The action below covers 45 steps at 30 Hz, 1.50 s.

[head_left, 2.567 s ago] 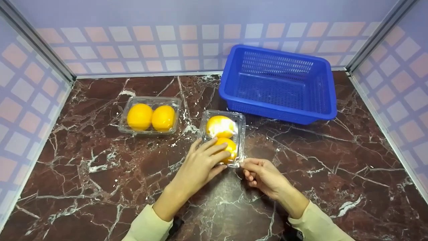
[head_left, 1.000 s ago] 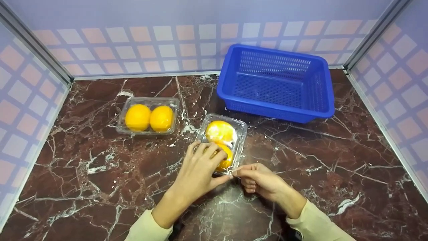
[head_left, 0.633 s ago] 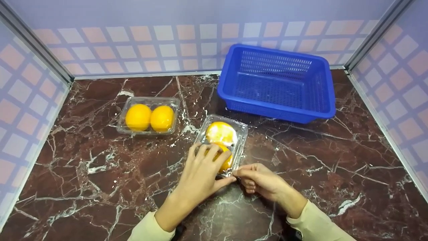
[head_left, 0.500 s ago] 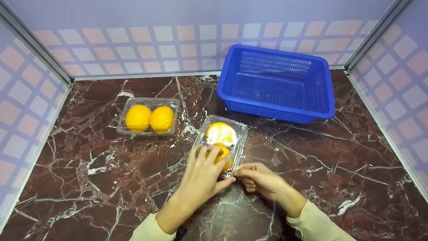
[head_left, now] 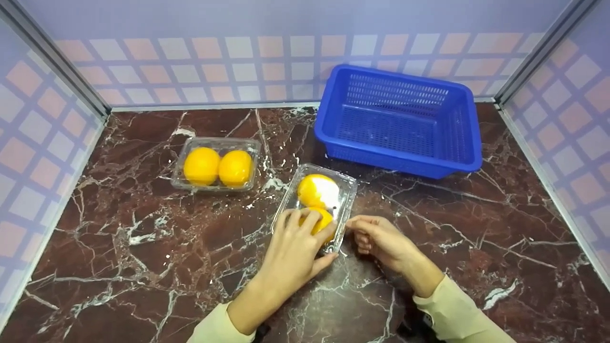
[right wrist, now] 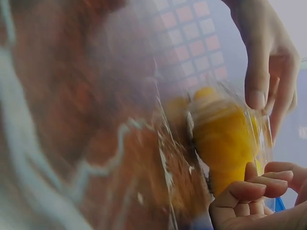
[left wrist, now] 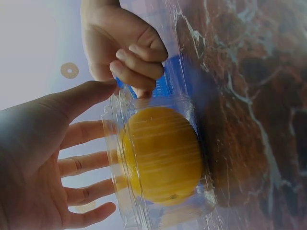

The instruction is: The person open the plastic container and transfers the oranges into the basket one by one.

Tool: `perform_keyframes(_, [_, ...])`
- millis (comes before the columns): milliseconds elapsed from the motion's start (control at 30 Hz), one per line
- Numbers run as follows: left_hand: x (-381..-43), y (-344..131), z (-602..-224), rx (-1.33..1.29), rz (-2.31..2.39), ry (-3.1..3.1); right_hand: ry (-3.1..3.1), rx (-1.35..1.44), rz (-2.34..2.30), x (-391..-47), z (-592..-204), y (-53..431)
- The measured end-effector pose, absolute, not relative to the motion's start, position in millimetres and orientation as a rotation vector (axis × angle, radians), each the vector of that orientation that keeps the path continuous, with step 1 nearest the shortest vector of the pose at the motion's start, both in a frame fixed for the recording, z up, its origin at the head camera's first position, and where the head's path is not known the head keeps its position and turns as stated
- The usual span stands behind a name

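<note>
A clear plastic clamshell container (head_left: 345, 190) with two oranges (head_left: 312, 188) in it lies at a slant on the counter. My left hand (head_left: 290, 252) rests over its near end, fingers spread on the lid above the nearer orange. The left thumb lies at the near right corner; in the left wrist view the fingers (left wrist: 84, 163) look fairly straight against the lid. My right hand (head_left: 383, 243) pinches the container's right edge with thumb and forefinger, its other fingers curled, as the right wrist view also shows (right wrist: 259, 191). The pinched edge itself is mostly hidden.
Further left stands a second clear container (head_left: 217, 141) with two oranges (head_left: 201, 166). A blue perforated plastic basket (head_left: 400, 159) stands at the back right, with nothing seen in it. Tiled panels (head_left: 305, 71) enclose the marbled counter (head_left: 143, 267) at back and sides.
My right hand has moved from the container's near right corner up along its right edge. The container has turned and come slightly nearer; the left fingers have drawn back on the lid.
</note>
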<state>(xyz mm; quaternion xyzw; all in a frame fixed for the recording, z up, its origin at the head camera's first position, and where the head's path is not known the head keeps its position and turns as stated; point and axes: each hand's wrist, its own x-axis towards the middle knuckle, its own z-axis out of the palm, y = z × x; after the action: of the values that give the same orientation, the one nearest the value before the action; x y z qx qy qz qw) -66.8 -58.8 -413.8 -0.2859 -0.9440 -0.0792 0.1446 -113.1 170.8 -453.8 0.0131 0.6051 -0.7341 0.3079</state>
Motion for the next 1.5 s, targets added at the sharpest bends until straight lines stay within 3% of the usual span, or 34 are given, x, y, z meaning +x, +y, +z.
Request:
perform_keyframes(767, [-82.2,-39.7,-403.5,-0.726,-0.246,-2.784,1.604,0.201,-2.134,-173.1,-458.8,178.0])
perform_keyframes(1100, [-111.6,-12.2,-402.3,-0.718,-0.305,-2.871,1.524,0.207,-2.173,-179.7,-461.9,180.5])
perform_keyframes(1500, [-120.3,-7.6,-404.4,-0.749,-0.332,-2.882,1.503,0.195,-2.177,-181.1,-466.5,178.3])
